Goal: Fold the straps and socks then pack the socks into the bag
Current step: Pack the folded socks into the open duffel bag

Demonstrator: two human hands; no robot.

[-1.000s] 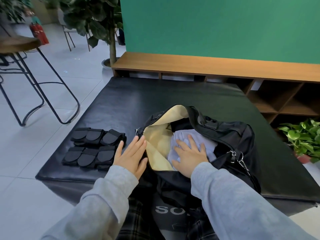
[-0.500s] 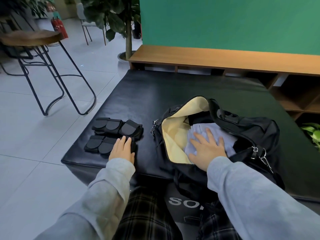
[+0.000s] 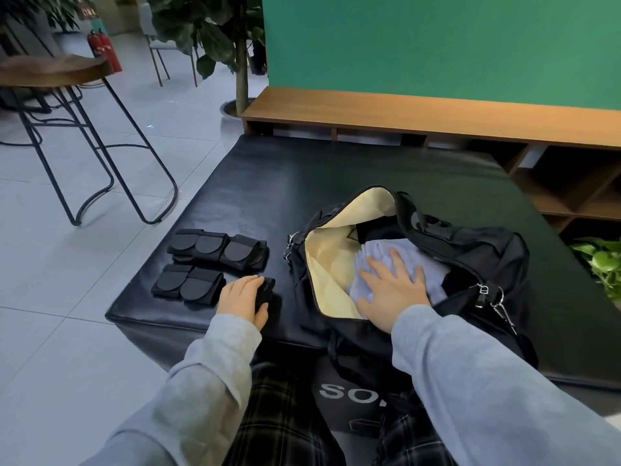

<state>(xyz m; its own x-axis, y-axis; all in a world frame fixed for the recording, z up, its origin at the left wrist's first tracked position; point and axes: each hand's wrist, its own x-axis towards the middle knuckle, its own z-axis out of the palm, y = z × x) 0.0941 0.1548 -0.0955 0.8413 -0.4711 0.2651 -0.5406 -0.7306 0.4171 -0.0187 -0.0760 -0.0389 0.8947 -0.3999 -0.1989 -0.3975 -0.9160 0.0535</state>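
A black bag [image 3: 477, 253] lies open on the black mat [image 3: 302, 183], showing its cream lining [image 3: 327, 260]. Inside it is light blue fabric [image 3: 431, 264], and my right hand [image 3: 391, 294] presses flat on that fabric with fingers spread. Left of the bag lie folded black straps: a far row of three [image 3: 218, 247] and a near pair [image 3: 188, 287]. My left hand [image 3: 240, 299] is curled around one more folded black strap [image 3: 266, 288] next to the near pair, close to the mat's front edge.
A metal-legged stool [image 3: 60, 72] stands on the tiled floor to the left. A low wooden shelf bench [image 3: 403, 109] runs behind the mat under a green wall. A potted plant [image 3: 605, 260] sits at the right. A black box with white letters [image 3: 349, 395] rests between my knees.
My left hand left the bag's opening, moved left to the near row of straps and closed on the rightmost piece. My right hand has stayed flat on the blue fabric.
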